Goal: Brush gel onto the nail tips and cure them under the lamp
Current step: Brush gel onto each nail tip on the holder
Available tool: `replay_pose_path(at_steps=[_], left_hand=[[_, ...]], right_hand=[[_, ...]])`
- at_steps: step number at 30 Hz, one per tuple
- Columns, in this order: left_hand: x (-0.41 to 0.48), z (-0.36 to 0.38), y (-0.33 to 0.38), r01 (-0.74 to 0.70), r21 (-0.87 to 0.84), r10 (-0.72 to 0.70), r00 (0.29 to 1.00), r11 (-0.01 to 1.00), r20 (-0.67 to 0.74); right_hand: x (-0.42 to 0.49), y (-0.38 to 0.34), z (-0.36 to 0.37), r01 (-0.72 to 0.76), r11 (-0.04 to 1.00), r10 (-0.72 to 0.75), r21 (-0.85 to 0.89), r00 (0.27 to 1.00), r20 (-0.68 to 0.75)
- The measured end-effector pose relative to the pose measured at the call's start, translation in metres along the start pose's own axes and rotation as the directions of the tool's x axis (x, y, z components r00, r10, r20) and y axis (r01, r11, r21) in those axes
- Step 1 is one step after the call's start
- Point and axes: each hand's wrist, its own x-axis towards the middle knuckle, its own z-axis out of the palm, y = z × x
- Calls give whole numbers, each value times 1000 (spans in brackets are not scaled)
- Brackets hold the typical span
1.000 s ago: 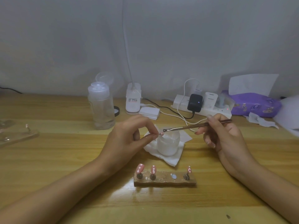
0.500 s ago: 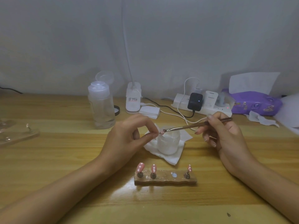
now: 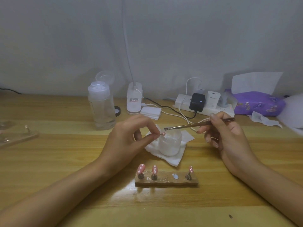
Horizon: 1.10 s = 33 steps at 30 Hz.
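Lifted clear since our last look: brush [image 3: 188, 125], now just above the tip [image 3: 163, 133]. We list: right hand [image 3: 229, 141] pinching brush; left hand [image 3: 129, 141] pinching tip at jar's [image 3: 170, 146] 11 o'clock rim; holder [image 3: 166, 182], 6 o'clock of jar, bearing three tips [image 3: 141, 168].

Jar [image 3: 169, 145] mid-table, nail-tip stand [image 3: 166, 181] in front, bottle [image 3: 102, 110] back left, power strip [image 3: 211, 108] back right, open table [image 3: 164, 210] at near edge.

Wooden desk [image 3: 57, 153] carries: nail-tip stand [image 3: 166, 183], napkin [image 3: 173, 158], clear bottle [image 3: 102, 110], lamp base [image 3: 134, 102], power strip [image 3: 213, 110], purple tissue pack [image 3: 259, 104].
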Motion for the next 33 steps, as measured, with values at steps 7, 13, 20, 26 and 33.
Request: replay_pose_path(at_steps=[7,13,20,26,33], left_hand=[[0,0,1,8,-9,-8,1000,1000,5],[0,-1,1,21,-11,-21,1000,1000,6],[0,0,2,23,-25,-23,999,999,24],[0,1,4,21,-47,-20,999,999,31],[0,0,3,43,-74,-40,998,996,38]], right_hand=[[1,1,0,-9,1000,9,-9,1000,6],[-1,1,0,1,1000,0,-25,1000,24],[0,-23,1,186,962,-166,-200,980,113],[2,-34,12,315,844,-180,-434,929,324],[3,-26,5,202,942,-139,-266,961,239]])
